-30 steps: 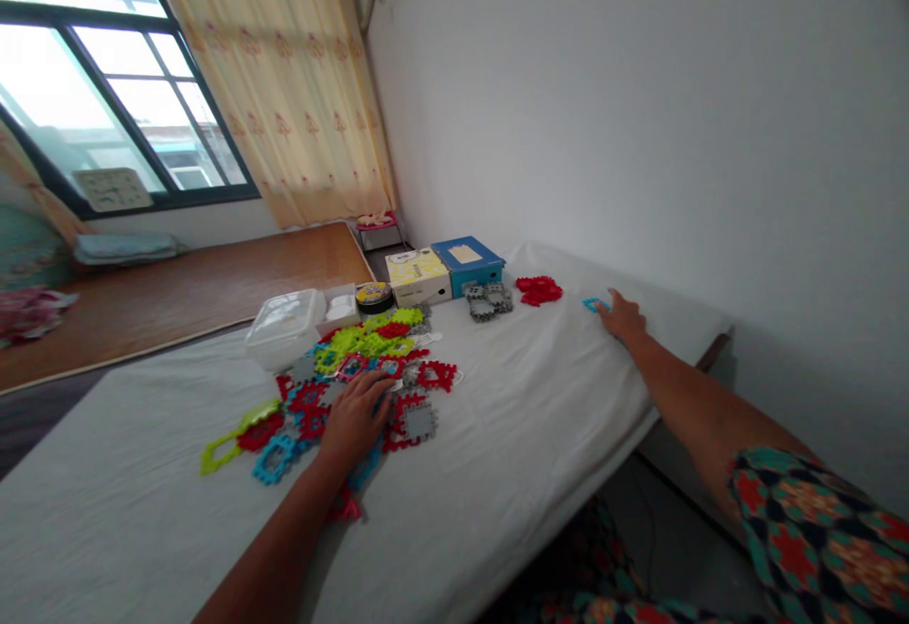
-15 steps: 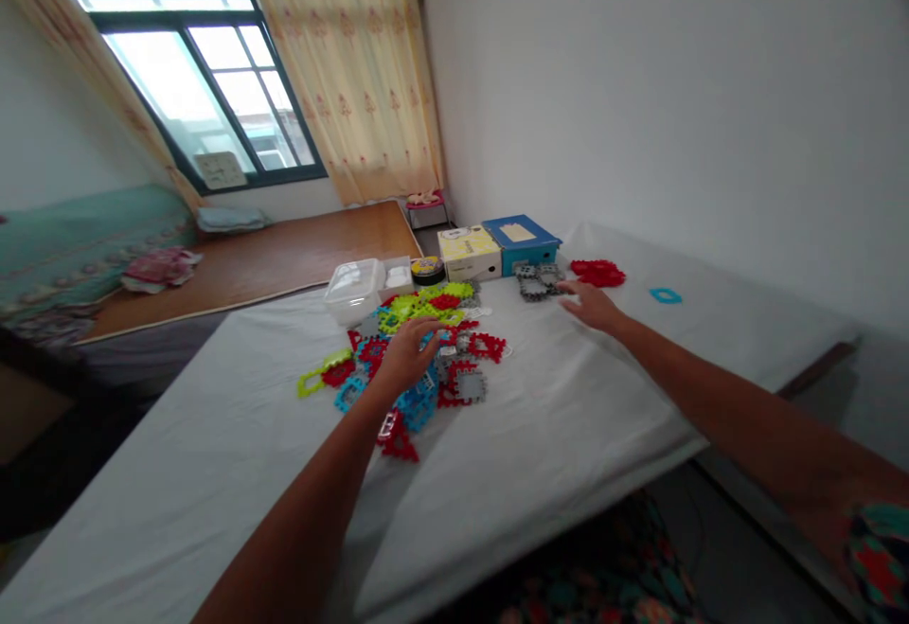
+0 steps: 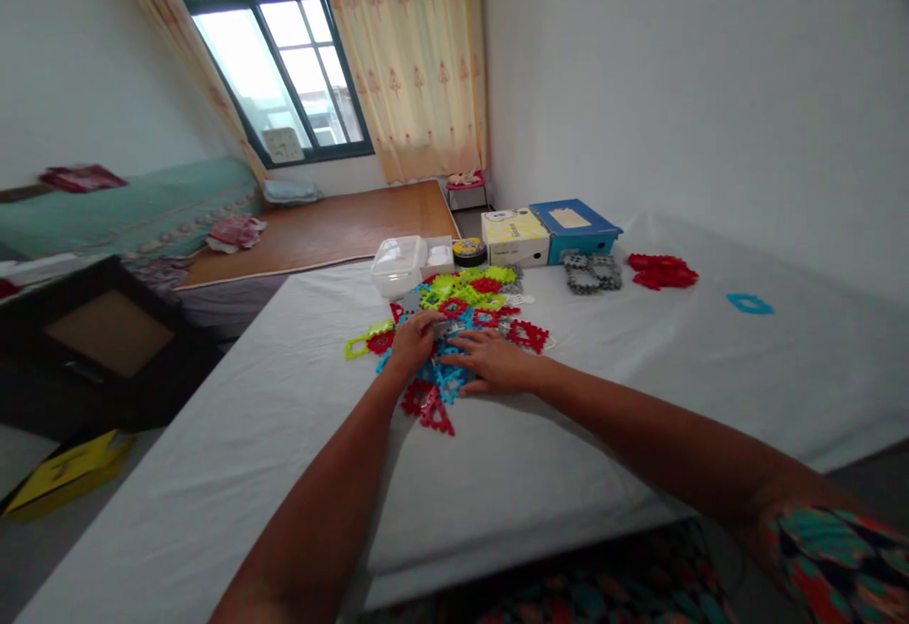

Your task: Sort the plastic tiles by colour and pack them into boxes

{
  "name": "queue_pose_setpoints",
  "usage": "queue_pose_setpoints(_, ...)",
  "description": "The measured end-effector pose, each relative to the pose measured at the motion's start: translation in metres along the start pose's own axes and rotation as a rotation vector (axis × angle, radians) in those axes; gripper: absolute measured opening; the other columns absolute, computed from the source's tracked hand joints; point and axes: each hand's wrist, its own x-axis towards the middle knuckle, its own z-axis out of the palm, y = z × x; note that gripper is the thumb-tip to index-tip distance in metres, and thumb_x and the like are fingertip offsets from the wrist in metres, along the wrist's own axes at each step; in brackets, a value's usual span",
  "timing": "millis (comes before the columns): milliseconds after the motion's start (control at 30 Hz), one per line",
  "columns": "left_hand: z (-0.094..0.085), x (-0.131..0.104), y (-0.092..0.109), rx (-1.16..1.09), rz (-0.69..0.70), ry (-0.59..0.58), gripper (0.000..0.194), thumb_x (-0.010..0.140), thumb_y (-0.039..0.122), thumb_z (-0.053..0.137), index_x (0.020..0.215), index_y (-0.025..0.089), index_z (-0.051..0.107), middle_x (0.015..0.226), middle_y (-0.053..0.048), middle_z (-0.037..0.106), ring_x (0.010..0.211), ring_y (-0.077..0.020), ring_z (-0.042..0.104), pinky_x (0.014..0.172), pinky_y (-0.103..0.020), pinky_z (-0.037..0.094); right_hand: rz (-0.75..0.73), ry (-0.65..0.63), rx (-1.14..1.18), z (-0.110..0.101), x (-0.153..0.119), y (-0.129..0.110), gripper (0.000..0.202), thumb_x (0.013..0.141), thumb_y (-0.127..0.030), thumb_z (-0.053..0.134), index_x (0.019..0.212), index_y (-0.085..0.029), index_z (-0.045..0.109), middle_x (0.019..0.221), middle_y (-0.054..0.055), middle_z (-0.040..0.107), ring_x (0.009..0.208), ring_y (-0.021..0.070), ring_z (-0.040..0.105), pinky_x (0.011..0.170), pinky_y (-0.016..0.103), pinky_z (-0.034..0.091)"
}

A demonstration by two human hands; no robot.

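Observation:
A mixed pile of interlocking plastic building pieces lies on the white-covered table, with lime green pieces [image 3: 458, 291] at its back, blue pieces [image 3: 449, 380] at its front and red pieces [image 3: 433, 411] nearest me. My left hand [image 3: 416, 342] is at the pile's left side, its fingers bent together over the pieces; what they grip is hidden. From the right, my right hand [image 3: 491, 361] lies palm down over the blue pieces, fingers spread and touching them. Apart from the pile are grey pieces [image 3: 593, 274], a red group [image 3: 662, 271] and a single blue piece [image 3: 750, 303].
Behind the pile stand a clear plastic container [image 3: 398, 266], a round black tin [image 3: 470, 252], a yellow-white box [image 3: 515, 236] and a blue box [image 3: 577, 228]. A wall runs along the right. A dark cabinet [image 3: 106, 340] stands at the left, beyond the table's edge.
My right hand has left the grey pieces and moved left onto the pile beside my left hand. My left hand stays at the pile. The view has swung left.

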Motion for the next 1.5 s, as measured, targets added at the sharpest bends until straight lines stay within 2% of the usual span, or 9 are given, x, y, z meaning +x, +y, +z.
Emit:
queue_pose_setpoints(233,0.007,-0.005,-0.003,-0.020,0.041,0.006,0.036,0.079,0.006,0.047,0.099,0.022,0.072,0.105,-0.003,0.072,0.102,-0.0183,0.065,0.097,-0.036,0.050,0.235,0.122,0.130,0.004,-0.009,0.036,0.034,0.088,-0.024,0.061,0.121,-0.022,0.065,0.118,0.008,0.068,0.107,0.0241,0.059,0.090,0.037,0.043)
queue_pose_setpoints(433,0.007,-0.008,0.002,-0.008,0.082,0.021,0.037,0.078,0.004,0.047,0.098,0.022,0.072,0.104,-0.003,0.072,0.103,-0.0182,0.065,0.097,-0.036,0.050,0.406,0.262,0.338,0.002,-0.026,0.060,0.027,0.092,-0.030,0.052,0.109,-0.021,0.071,0.105,0.008,0.071,0.095,0.0217,0.063,0.084,0.033,0.045)
queue_pose_setpoints(600,0.006,-0.010,0.010,0.048,0.115,0.022,0.035,0.080,0.005,0.048,0.100,0.022,0.071,0.106,-0.003,0.071,0.105,-0.0180,0.063,0.099,-0.036,0.049,0.437,0.277,0.571,-0.005,-0.036,0.073,0.043,0.090,-0.038,0.054,0.128,-0.017,0.059,0.088,0.004,0.071,0.075,0.0168,0.062,0.071,0.028,0.046)
queue_pose_setpoints(733,0.007,-0.012,0.016,0.105,0.157,-0.004,0.033,0.081,0.006,0.049,0.099,0.023,0.071,0.107,-0.003,0.071,0.106,-0.0184,0.062,0.099,-0.036,0.048,0.559,0.239,0.460,-0.008,-0.040,0.079,0.041,0.090,-0.042,0.054,0.122,-0.018,0.062,0.071,0.001,0.068,0.066,0.0171,0.060,0.063,0.027,0.043)
queue_pose_setpoints(833,0.008,-0.013,0.019,0.156,0.174,-0.043,0.034,0.080,0.005,0.050,0.100,0.023,0.071,0.108,-0.003,0.071,0.107,-0.0196,0.062,0.100,-0.038,0.047,0.630,0.300,0.313,-0.009,-0.041,0.082,0.034,0.090,-0.041,0.053,0.112,-0.021,0.068,0.076,0.003,0.070,0.066,0.0179,0.061,0.063,0.028,0.043)
queue_pose_setpoints(933,0.008,-0.014,0.021,0.193,0.180,-0.087,0.034,0.081,0.007,0.050,0.100,0.025,0.071,0.110,-0.003,0.071,0.108,-0.0201,0.061,0.101,-0.038,0.045,0.526,0.353,0.302,-0.008,-0.042,0.083,0.034,0.087,-0.038,0.059,0.116,-0.022,0.067,0.100,0.007,0.071,0.077,0.0184,0.064,0.072,0.031,0.047)
queue_pose_setpoints(1100,0.008,-0.014,0.022,0.223,0.194,-0.120,0.031,0.083,0.009,0.049,0.098,0.025,0.072,0.110,-0.003,0.071,0.108,-0.0206,0.061,0.101,-0.040,0.044,0.313,0.195,0.370,-0.003,-0.045,0.086,0.053,0.072,-0.036,0.077,0.121,-0.020,0.065,0.120,0.012,0.066,0.108,0.0271,0.059,0.094,0.041,0.045)
queue_pose_setpoints(1267,0.009,-0.013,0.023,0.225,0.267,-0.140,0.031,0.085,0.012,0.049,0.103,0.024,0.071,0.111,-0.005,0.070,0.107,-0.0210,0.061,0.099,-0.039,0.045,0.398,0.286,0.523,0.002,-0.042,0.090,0.053,0.070,-0.034,0.078,0.120,-0.021,0.064,0.118,0.010,0.064,0.103,0.0237,0.060,0.085,0.036,0.049)
queue_pose_setpoints(1500,0.009,-0.011,0.026,0.285,0.339,-0.246,0.033,0.093,0.035,0.049,0.122,0.030,0.064,0.128,-0.004,0.064,0.125,-0.0252,0.050,0.108,-0.048,0.035,0.684,0.411,0.640,0.003,-0.043,0.107,0.057,0.072,-0.041,0.076,0.123,-0.018,0.062,0.116,0.010,0.064,0.087,0.0182,0.061,0.080,0.034,0.051)
